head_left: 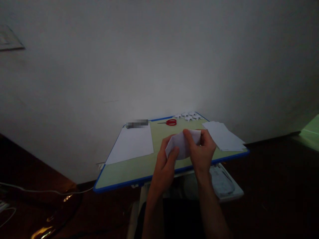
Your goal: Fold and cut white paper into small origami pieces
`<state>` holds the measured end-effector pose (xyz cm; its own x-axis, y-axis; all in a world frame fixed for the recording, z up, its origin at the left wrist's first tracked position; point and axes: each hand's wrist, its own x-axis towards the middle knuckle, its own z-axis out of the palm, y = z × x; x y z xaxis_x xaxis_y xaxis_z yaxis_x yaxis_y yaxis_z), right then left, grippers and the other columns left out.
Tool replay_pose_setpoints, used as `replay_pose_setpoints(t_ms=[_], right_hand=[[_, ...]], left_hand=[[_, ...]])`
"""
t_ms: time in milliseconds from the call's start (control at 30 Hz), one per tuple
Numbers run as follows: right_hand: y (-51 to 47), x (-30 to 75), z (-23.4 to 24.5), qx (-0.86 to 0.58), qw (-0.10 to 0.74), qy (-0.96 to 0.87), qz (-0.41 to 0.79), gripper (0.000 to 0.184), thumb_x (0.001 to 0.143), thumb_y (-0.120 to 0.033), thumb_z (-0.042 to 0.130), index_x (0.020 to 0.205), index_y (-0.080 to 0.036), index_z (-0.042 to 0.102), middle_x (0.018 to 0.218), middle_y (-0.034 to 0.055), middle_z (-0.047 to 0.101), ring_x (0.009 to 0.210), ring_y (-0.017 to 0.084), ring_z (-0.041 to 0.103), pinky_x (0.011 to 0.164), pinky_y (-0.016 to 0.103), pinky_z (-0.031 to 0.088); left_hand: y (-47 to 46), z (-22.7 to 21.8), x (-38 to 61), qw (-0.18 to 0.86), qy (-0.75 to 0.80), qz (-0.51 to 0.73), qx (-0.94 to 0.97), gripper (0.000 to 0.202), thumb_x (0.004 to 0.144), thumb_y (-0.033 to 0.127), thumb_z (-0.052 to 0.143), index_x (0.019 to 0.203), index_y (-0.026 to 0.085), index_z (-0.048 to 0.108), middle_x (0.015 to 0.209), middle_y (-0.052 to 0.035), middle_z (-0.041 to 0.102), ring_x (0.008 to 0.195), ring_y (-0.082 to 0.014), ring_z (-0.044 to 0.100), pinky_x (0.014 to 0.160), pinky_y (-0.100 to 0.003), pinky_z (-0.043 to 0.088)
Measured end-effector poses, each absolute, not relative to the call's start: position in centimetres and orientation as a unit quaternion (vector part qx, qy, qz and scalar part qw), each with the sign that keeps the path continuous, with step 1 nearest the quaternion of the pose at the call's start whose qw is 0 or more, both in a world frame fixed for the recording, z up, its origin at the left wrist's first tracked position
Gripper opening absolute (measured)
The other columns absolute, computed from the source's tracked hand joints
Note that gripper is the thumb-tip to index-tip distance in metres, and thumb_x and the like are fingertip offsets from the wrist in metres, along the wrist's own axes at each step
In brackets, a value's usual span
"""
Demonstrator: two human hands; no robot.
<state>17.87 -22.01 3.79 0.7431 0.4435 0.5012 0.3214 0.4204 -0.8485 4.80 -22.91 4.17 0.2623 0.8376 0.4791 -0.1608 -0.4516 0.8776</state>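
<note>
Both my hands hold one folded piece of white paper (183,145) above the near edge of a small green desk (129,169) with a blue rim. My left hand (165,162) pinches the paper's lower left part with thumb and fingers. My right hand (203,151) grips its right side, thumb pressed on top. Red-handled scissors (170,122) lie on the desk beyond the paper.
A white sheet (133,143) lies on the desk's left half, and a stack of white sheets (224,136) on the right. Several small cut paper shapes (188,116) lie at the far edge by the wall. A white cable (37,191) runs over the dark floor at left.
</note>
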Motion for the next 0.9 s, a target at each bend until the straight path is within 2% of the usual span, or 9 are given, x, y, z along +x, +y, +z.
replay_pose_setpoints(t_ms=[133,267,333,400,467,567,633,767,900], right_hand=[[-22.1,17.9,3.9,-0.521,0.769,-0.366,0.062,0.034,0.082,-0.05,0.082,0.079,-0.023,0.062,0.067,-0.0034,0.062,0.067,0.018,0.057,0.064,0.029,0.047],[-22.3,18.7,3.8,-0.529,0.741,-0.411,0.047,0.033,0.099,-0.05,0.06,0.081,-0.022,0.061,0.069,-0.0017,0.062,0.068,0.018,0.057,0.065,0.029,0.046],[-22.4,19.1,3.7,-0.516,0.715,-0.466,0.072,0.036,0.105,-0.05,0.049,0.095,-0.021,0.067,0.082,0.0022,0.07,0.075,0.019,0.062,0.069,0.03,0.05],[-22.6,19.6,3.5,-0.491,0.677,-0.535,0.122,0.039,0.101,-0.05,0.058,0.126,-0.021,0.066,0.112,0.0073,0.075,0.091,0.021,0.068,0.081,0.033,0.055],[-22.8,20.2,3.2,-0.467,0.633,-0.592,0.174,0.074,0.09,-0.047,0.076,0.155,-0.029,0.046,0.143,0.0096,0.065,0.115,0.026,0.068,0.098,0.039,0.056],[-23.1,21.2,2.5,-0.444,0.594,-0.633,0.224,0.108,0.082,-0.038,0.086,0.167,-0.041,0.02,0.166,0.0075,0.042,0.138,0.03,0.057,0.111,0.048,0.052],[-23.3,21.7,2.1,-0.431,0.584,-0.64,0.253,0.116,0.082,-0.034,0.086,0.168,-0.043,0.01,0.167,0.0098,0.04,0.133,0.031,0.061,0.106,0.052,0.056],[-23.6,22.2,1.7,-0.427,0.582,-0.63,0.287,0.13,0.08,-0.03,0.087,0.169,-0.04,-0.007,0.14,0.0142,0.061,0.101,0.029,0.073,0.085,0.053,0.065],[-23.7,22.3,1.7,-0.409,0.592,-0.646,0.255,0.124,0.081,-0.029,0.088,0.169,-0.041,0.002,0.139,0.0122,0.063,0.115,0.03,0.071,0.095,0.056,0.063]], left_hand=[[-22.8,4.2,4.4,0.473,0.264,0.537,0.647,0.032,0.101,0.036,0.061,0.131,0.027,0.068,0.13,-0.0049,0.07,0.118,-0.0249,0.064,0.104,-0.034,0.05],[-22.3,3.8,4.3,0.486,0.271,0.556,0.617,0.032,0.101,0.04,0.063,0.128,0.027,0.071,0.126,-0.0045,0.071,0.12,-0.0254,0.064,0.107,-0.035,0.048],[-22.0,3.5,4.4,0.495,0.274,0.573,0.592,0.034,0.101,0.043,0.063,0.13,0.027,0.07,0.128,-0.0045,0.07,0.123,-0.0257,0.063,0.11,-0.036,0.047],[-21.7,3.3,4.5,0.513,0.274,0.593,0.557,0.038,0.101,0.045,0.062,0.134,0.027,0.066,0.134,-0.0049,0.069,0.128,-0.0261,0.062,0.113,-0.037,0.045],[-21.6,3.3,4.5,0.534,0.264,0.611,0.522,0.041,0.101,0.047,0.062,0.136,0.026,0.064,0.137,-0.0056,0.068,0.131,-0.0266,0.061,0.115,-0.038,0.045],[-21.7,3.7,4.5,0.563,0.251,0.617,0.489,0.043,0.1,0.049,0.064,0.136,0.025,0.064,0.137,-0.0073,0.069,0.131,-0.0282,0.063,0.113,-0.041,0.048],[-21.9,4.0,4.5,0.572,0.25,0.619,0.477,0.045,0.098,0.051,0.064,0.135,0.024,0.064,0.134,-0.0086,0.07,0.128,-0.0298,0.065,0.109,-0.042,0.052],[-22.2,4.6,4.4,0.587,0.238,0.622,0.46,0.05,0.096,0.055,0.065,0.134,0.023,0.064,0.129,-0.0108,0.073,0.125,-0.0317,0.067,0.104,-0.043,0.056],[-22.3,4.7,4.4,0.605,0.23,0.61,0.457,0.052,0.096,0.056,0.066,0.138,0.024,0.061,0.129,-0.0111,0.073,0.124,-0.0315,0.068,0.103,-0.044,0.057]])
